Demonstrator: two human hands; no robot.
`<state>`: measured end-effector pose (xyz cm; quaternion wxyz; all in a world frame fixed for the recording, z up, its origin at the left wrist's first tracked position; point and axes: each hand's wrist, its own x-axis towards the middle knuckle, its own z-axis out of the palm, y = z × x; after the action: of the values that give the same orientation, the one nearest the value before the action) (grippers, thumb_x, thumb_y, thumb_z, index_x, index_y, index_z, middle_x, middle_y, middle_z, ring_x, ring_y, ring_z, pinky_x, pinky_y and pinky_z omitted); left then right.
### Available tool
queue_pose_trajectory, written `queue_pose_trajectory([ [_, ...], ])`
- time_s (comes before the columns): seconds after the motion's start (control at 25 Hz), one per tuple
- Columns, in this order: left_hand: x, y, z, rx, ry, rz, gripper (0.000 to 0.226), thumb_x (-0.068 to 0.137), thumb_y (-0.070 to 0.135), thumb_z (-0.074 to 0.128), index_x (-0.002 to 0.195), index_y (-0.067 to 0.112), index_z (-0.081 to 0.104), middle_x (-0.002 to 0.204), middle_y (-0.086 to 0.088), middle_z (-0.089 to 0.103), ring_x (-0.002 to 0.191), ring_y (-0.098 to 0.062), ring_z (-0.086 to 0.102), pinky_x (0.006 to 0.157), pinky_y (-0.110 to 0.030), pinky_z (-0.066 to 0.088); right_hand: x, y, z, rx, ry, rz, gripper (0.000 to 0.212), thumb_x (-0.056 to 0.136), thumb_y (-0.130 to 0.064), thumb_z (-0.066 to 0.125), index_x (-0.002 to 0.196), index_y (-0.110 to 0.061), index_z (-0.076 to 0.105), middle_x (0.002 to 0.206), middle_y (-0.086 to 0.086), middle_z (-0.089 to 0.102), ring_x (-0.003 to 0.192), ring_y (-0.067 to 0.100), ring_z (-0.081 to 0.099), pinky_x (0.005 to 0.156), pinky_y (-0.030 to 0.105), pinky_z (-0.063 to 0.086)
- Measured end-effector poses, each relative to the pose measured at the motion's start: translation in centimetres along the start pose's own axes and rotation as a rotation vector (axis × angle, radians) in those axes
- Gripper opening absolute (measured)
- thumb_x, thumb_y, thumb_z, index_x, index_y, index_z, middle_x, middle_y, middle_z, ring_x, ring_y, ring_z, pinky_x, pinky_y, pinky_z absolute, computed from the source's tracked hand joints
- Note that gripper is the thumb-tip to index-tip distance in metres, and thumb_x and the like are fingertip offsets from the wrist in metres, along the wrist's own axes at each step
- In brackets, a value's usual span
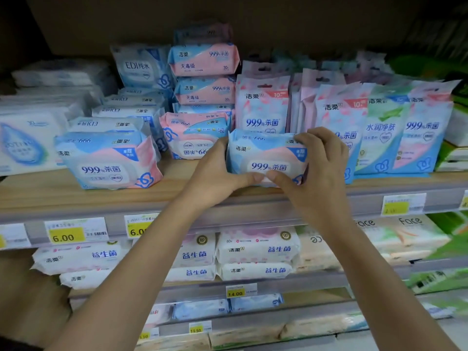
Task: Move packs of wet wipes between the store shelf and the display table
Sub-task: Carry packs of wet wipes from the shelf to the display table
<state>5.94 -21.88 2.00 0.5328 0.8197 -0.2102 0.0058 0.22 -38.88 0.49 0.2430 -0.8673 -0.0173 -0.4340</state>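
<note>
Nearest the camera, two bare forearms are seen reaching up to the shelf (76,196). A pack of wet wipes (266,158) in blue, pink and white is gripped from both ends. The left hand (217,178) is wrapped round its left end and the right hand (319,173) is curled over its top right corner, with the two thumbs almost met along its lower front edge. The pack is held upright just behind the front edge of the shelf, right of the middle; whether it rests on the wood cannot be told. A matching pack (109,160) is stood near the front edge further left. Tall sachets (263,107) are ranged directly behind. A yellow price tag (67,233) is fixed to the front rail.
</note>
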Motion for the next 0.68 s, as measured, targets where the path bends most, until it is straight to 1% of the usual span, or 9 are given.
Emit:
queue_pose_trajectory([
  [0.08, 0.0, 0.0, -0.1, -0.042, -0.009, -0.005, 0.069, 0.066, 0.022, 0.085, 0.124, 0.020, 0.048, 0.111, 0.018, 0.058, 0.099, 0.004, 0.054, 0.078, -0.002, 0.043, -0.3, -0.1, -0.1, 0.054, -0.002, 0.006, 0.063, 0.069, -0.036, 0.075, 0.118, -0.002, 0.054, 0.125, 0.016, 0.049, 0.116, 0.026, 0.038, 0.099, 0.024, 0.029],
  [0.16, -0.2, 0.1, -0.1, -0.021, 0.017, 0.010, 0.066, 0.063, 0.025, 0.087, 0.117, 0.018, 0.050, 0.109, 0.015, 0.060, 0.102, -0.004, 0.057, 0.087, -0.017, 0.048, -0.4, -0.2, -0.1, 0.129, 0.013, 0.014, 0.061, 0.067, -0.031, 0.077, 0.117, -0.002, 0.056, 0.123, 0.012, 0.050, 0.116, 0.027, 0.045, 0.099, 0.023, 0.034],
  [0.24, -0.8, 0.0, -0.6, -0.017, 0.060, 0.011, 0.071, 0.055, 0.033, 0.090, 0.112, 0.018, 0.051, 0.110, 0.010, 0.063, 0.104, -0.010, 0.060, 0.092, -0.034, 0.050, -0.3, -0.4, 0.1, 0.211, 0.037, 0.010, 0.060, 0.062, -0.027, 0.081, 0.112, -0.001, 0.059, 0.118, 0.008, 0.050, 0.112, 0.017, 0.048, 0.095, 0.012, 0.036],
  [0.32, -1.6, -0.5, -1.7, -0.054, 0.091, 0.012, 0.077, 0.049, 0.046, 0.085, 0.112, 0.021, 0.049, 0.114, 0.009, 0.064, 0.108, -0.010, 0.060, 0.094, -0.040, 0.050, 0.1, -1.1, 0.4, 0.301, 0.046, -0.009, 0.059, 0.059, -0.024, 0.084, 0.108, -0.002, 0.062, 0.114, 0.008, 0.053, 0.105, 0.005, 0.046, 0.087, 0.001, 0.035],
  [0.36, -2.0, -0.6, -2.4, -0.094, 0.105, 0.016, 0.079, 0.049, 0.048, 0.082, 0.115, 0.022, 0.049, 0.117, 0.008, 0.063, 0.111, -0.010, 0.059, 0.096, -0.040, 0.050, 0.4, -1.8, 0.6, 0.344, 0.035, -0.022, 0.058, 0.059, -0.025, 0.085, 0.107, -0.002, 0.062, 0.114, 0.009, 0.054, 0.104, 0.004, 0.047, 0.083, 0.000, 0.036],
  [0.44, -3.1, -1.0, -4.2, -0.227, 0.152, 0.028, 0.080, 0.052, 0.040, 0.081, 0.121, 0.016, 0.048, 0.121, 0.002, 0.063, 0.113, -0.013, 0.060, 0.097, -0.037, 0.049, 1.2, -3.5, 1.1, 0.427, -0.004, -0.085, 0.058, 0.062, -0.029, 0.084, 0.109, -0.003, 0.062, 0.114, 0.007, 0.052, 0.105, 0.008, 0.050, 0.083, 0.002, 0.038],
  [0.56, -5.5, -1.5, -7.5, -0.424, 0.260, 0.044, 0.075, 0.052, 0.023, 0.080, 0.119, 0.005, 0.051, 0.112, -0.003, 0.068, 0.104, -0.016, 0.065, 0.084, -0.027, 0.054, 2.2, -7.1, 2.5, 0.577, -0.120, -0.184, 0.054, 0.068, -0.033, 0.081, 0.110, -0.007, 0.060, 0.114, 0.007, 0.051, 0.107, 0.009, 0.051, 0.087, 0.010, 0.040],
  [0.6, -6.5, -1.9, -8.7, -0.462, 0.288, 0.045, 0.072, 0.051, 0.021, 0.080, 0.116, 0.006, 0.053, 0.108, -0.001, 0.070, 0.101, -0.015, 0.067, 0.080, -0.024, 0.054, 2.5, -8.4, 3.1, 0.684, -0.179, -0.158, 0.050, 0.071, -0.035, 0.078, 0.111, -0.012, 0.059, 0.113, 0.005, 0.053, 0.105, 0.010, 0.053, 0.087, 0.016, 0.044],
  [0.68, -8.7, -2.7, -11.0, -0.521, 0.335, 0.039, 0.071, 0.046, 0.023, 0.087, 0.110, 0.012, 0.058, 0.103, 0.003, 0.073, 0.098, -0.013, 0.068, 0.075, -0.021, 0.054, 2.9, -11.1, 4.2, 1.006, -0.315, 0.037, 0.037, 0.083, -0.043, 0.065, 0.109, -0.017, 0.058, 0.110, 0.002, 0.058, 0.098, 0.012, 0.057, 0.082, 0.025, 0.048],
])
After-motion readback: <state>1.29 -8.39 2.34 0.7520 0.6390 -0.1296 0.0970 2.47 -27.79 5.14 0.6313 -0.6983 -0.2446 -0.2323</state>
